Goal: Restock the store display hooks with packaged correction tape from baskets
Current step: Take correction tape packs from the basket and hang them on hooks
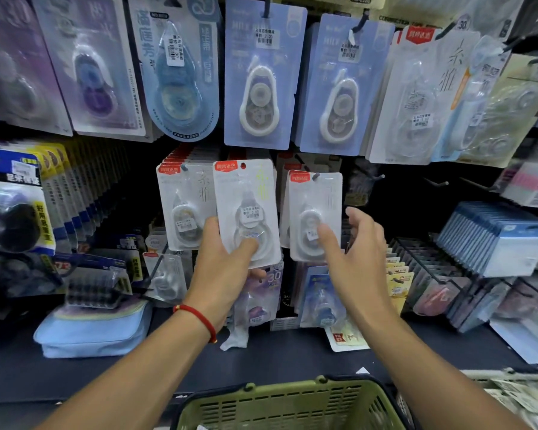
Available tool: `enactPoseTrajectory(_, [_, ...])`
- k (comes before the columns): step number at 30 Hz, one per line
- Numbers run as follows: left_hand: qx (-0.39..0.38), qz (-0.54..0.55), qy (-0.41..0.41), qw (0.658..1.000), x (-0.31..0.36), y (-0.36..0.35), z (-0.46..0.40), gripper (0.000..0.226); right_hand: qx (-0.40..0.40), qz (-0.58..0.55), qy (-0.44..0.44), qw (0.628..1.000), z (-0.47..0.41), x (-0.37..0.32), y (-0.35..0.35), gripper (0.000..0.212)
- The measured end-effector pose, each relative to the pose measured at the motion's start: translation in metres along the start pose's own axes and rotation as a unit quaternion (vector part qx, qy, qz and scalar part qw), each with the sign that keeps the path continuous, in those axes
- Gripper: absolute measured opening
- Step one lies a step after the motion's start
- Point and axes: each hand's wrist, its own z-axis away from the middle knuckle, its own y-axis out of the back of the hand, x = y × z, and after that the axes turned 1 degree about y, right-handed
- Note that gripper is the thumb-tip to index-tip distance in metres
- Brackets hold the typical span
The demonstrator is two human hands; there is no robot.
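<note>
Left hand holds one correction tape pack up at the middle row of hooks; right hand loose beside the neighbouring pack.

I see the left hand (227, 262), red cord on its wrist, gripping a white carded correction tape pack (247, 209) by its lower part, thumb across the blister front, fingers behind. The pack is upright, its red top label level with the hanging packs either side. I cannot tell whether its hole is on a hook. The right hand (354, 243) holds nothing, fingers relaxed and spread, index fingertip touching or just in front of the hung pack (316, 212) to the right. Another like pack (184, 206) hangs to the left. A green basket (292, 405) sits at the shelf's front edge, below both forearms. An empty hook (375, 176) shows further right.
</note>
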Motion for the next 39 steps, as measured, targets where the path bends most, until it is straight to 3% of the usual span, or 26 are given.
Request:
enactPoseTrajectory(3, [-0.054,0.000,-0.005,0.999,-0.001,-0.003,0.005,0.036,-0.026,0.030,0.073,0.997,0.005,-0.005,-0.002,0.033])
enactPoseTrajectory(7, [-0.131,-0.010,-0.013,0.991,-0.001,-0.008,0.013,0.046,-0.116,-0.110,0.014,0.987,0.012,-0.010,-0.011,0.023])
enactPoseTrajectory(14, [-0.157,-0.035,0.016,0.987,0.002,-0.013,0.017,0.065,-0.045,-0.217,-0.046,0.974,0.003,-0.003,-0.008,0.029])
enactPoseTrajectory(21, [-0.166,-0.052,0.006,0.985,0.001,-0.014,0.017,0.064,-0.045,-0.210,-0.002,0.977,-0.004,0.001,0.000,0.027])
enactPoseTrajectory(23, [-0.146,-0.107,-0.020,0.983,0.000,-0.013,0.016,0.060,-0.042,-0.149,0.009,0.988,-0.005,0.004,0.001,0.029])
enactPoseTrajectory(25, [-0.107,-0.224,-0.078,0.966,-0.001,-0.007,0.012,0.058,-0.032,0.013,0.054,0.998,-0.005,0.010,0.001,0.042])
enactPoseTrajectory(28, [-0.067,-0.386,-0.180,0.902,-0.002,0.007,0.004,0.064,-0.001,0.209,0.210,0.955,-0.002,0.017,-0.003,0.057])
enactPoseTrajectory(30, [-0.060,-0.444,-0.237,0.862,-0.003,0.015,-0.005,0.068,-0.051,0.276,0.284,0.917,-0.006,0.021,-0.010,0.057])
enactPoseTrajectory(32, [-0.072,-0.489,-0.253,0.831,-0.008,0.021,-0.011,0.074,-0.110,0.324,0.295,0.892,-0.016,0.026,-0.022,0.058])
enactPoseTrajectory(35, [-0.101,-0.538,-0.245,0.800,-0.017,0.027,-0.016,0.083,-0.133,0.365,0.288,0.875,-0.036,0.035,-0.039,0.055])
enactPoseTrajectory(39, [-0.107,-0.535,-0.259,0.797,-0.024,0.036,-0.023,0.087,-0.138,0.408,0.278,0.859,-0.066,0.041,-0.058,0.060])
